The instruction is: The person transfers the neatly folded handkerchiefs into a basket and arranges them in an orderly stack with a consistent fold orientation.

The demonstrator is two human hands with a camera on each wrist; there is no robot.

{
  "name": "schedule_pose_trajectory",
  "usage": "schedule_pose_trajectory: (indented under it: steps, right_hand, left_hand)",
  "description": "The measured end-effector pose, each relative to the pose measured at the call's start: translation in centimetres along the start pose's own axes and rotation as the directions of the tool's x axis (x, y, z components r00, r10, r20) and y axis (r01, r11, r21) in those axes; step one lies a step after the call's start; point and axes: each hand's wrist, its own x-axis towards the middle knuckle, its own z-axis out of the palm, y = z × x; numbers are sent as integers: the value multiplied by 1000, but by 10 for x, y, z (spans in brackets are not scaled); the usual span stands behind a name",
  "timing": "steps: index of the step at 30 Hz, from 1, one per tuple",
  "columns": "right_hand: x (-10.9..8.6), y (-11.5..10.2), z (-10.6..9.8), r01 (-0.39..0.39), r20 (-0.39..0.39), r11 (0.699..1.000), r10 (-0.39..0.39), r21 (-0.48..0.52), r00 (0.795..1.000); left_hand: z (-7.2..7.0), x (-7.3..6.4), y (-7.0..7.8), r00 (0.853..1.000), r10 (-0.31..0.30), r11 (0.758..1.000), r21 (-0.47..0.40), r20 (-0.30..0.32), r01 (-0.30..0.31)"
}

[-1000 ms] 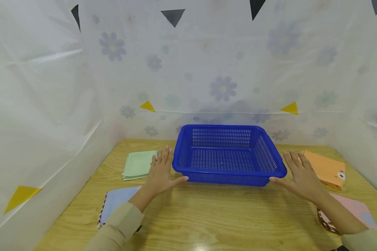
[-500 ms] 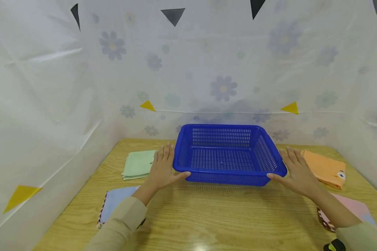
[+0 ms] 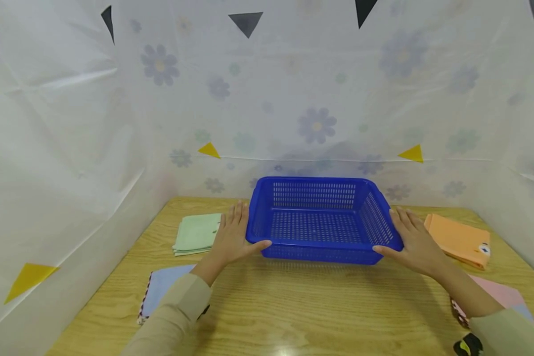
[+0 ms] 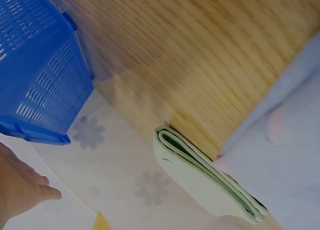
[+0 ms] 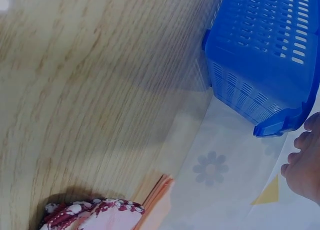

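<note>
A blue plastic basket (image 3: 313,247) with slotted walls stands at the back middle of the table, nothing inside it. My left hand (image 3: 230,238) lies along its left side, fingers straight and thumb stretched over the front left corner. On the opposite side, my right hand (image 3: 415,245) has its fingers against the right rim and its thumb at the front right corner. The right wrist view shows the right fingertips right at the rim of the basket (image 5: 260,65). Beside the left hand lies a folded green cloth (image 3: 197,235); a folded orange cloth (image 3: 458,241) lies beyond the right hand.
A folded light blue cloth (image 3: 164,285) with a patterned edge lies partly under the left forearm. Partly behind the right forearm is a pink cloth (image 3: 500,292). White flowered sheeting (image 3: 267,123) walls the wooden table (image 3: 307,306) at the back and sides.
Both hands have moved inward, closing in on the basket's two sides, the right hand more than the left. The basket's right edge has shifted very slightly left. The cloths have stayed put.
</note>
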Motion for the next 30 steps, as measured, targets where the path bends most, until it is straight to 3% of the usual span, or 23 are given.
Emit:
schedule_pose_trajectory:
  steps: [9,24,30]
  right_hand:
    - [3,-2,1,1,29,1000,0,-30,1000]
    - [6,1,1,-61,109,998,59,15,992]
    - [8,3,3,-67,126,997,63,26,990]
  left_hand:
    - [-2,5,6,1000,16,1000,5,23,-17]
    - [1,12,12,998,10,996,87,67,-16]
    - [2,14,12,998,8,996,83,70,-13]
